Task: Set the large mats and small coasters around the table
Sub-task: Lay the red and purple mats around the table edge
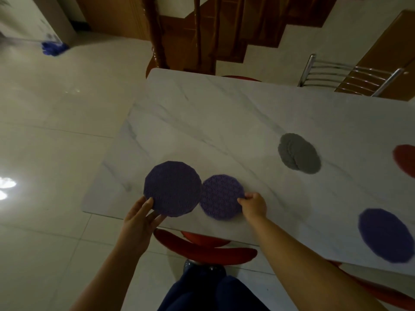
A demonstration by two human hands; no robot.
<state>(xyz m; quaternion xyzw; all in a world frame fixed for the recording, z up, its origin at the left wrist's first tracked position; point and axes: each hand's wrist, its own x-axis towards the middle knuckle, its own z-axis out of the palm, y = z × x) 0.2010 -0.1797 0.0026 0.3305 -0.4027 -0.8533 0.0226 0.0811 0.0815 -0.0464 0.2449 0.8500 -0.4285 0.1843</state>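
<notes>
Near the counter's (pixel 224 113) corner, the left hand (pixel 140 217) grips the large mat (pixel 173 188) at its near rim and the right hand (pixel 253 205) pinches the small coaster (pixel 221 197) just beside it; both look woven, light and soft, so an edge hold seems best.

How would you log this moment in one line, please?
left hand: holds large purple mat | right hand: pinches small purple coaster | both near table corner | grey stack: untouched
</notes>
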